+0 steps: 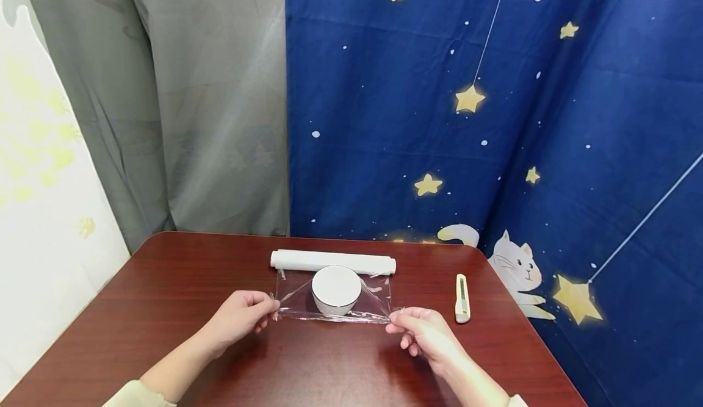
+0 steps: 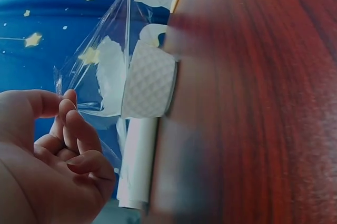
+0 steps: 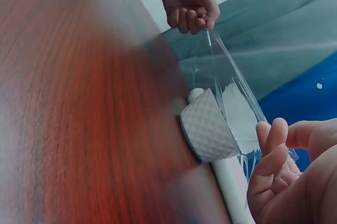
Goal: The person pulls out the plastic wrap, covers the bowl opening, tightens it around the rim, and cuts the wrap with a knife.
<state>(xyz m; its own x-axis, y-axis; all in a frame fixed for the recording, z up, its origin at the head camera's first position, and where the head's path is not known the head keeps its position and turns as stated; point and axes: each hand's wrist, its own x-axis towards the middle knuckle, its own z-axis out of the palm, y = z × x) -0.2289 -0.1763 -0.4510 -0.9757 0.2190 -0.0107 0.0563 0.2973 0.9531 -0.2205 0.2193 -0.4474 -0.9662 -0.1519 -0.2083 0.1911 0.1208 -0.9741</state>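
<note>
A white bowl (image 1: 336,291) with a quilted diamond pattern on its side (image 2: 151,81) stands on the table. Clear plastic wrap (image 1: 296,300) stretches over its top, running from the white roll (image 1: 332,262) just behind it. My left hand (image 1: 244,316) pinches the near left corner of the film between thumb and fingers. The near right corner is pinched by my right hand (image 1: 425,334). Both wrist views show the film pulled taut above table height, in contact with the bowl's rim. Neither hand touches the bowl.
A white utility knife (image 1: 462,298) lies on the right part of the dark red wooden table (image 1: 165,291). Beyond the far edge hang a grey curtain (image 1: 219,102) and a blue curtain (image 1: 373,151) with stars and a cat.
</note>
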